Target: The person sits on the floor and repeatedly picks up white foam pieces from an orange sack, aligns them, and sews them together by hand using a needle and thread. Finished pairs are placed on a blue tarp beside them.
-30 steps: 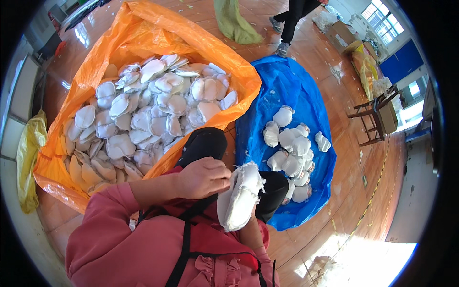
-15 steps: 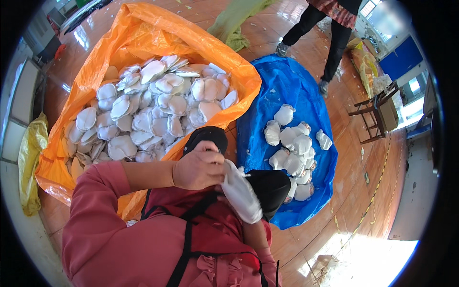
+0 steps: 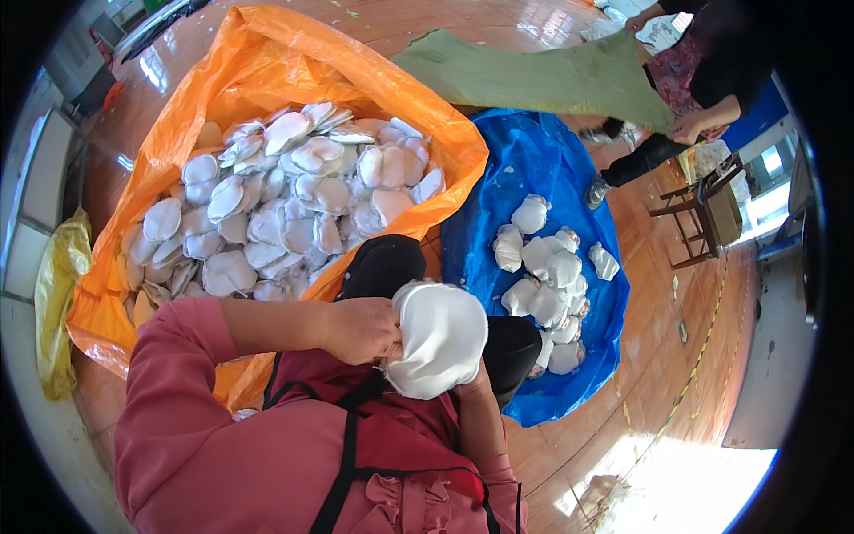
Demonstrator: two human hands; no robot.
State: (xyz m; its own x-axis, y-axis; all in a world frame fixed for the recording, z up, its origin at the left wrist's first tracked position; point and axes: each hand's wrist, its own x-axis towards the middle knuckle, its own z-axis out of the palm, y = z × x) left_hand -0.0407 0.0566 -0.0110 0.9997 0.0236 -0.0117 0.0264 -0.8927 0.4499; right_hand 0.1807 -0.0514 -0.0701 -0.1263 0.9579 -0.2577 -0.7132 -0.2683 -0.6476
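Observation:
I hold a round white padded cup [image 3: 438, 336] in front of my chest with both hands. My left hand [image 3: 360, 329] pinches its left edge, the pink sleeve running back to the lower left. My right hand [image 3: 473, 384] supports it from below and is mostly hidden behind the cup. To the upper left, an open orange plastic bag [image 3: 267, 71] holds a heap of several similar white cups [image 3: 285, 200]. To the right, a blue plastic sheet [image 3: 525, 169] carries a smaller pile of white cups [image 3: 544, 276].
Another person [image 3: 703, 80] stands at the upper right, holding out a green sheet [image 3: 543, 80]. A wooden stool [image 3: 703, 214] stands at the right on the shiny wooden floor. A yellow bag [image 3: 58, 303] lies at the left edge.
The white cup has turned from edge-on to face the camera and sits closer to my chest. The person at the upper right has stepped nearer and spread the green sheet.

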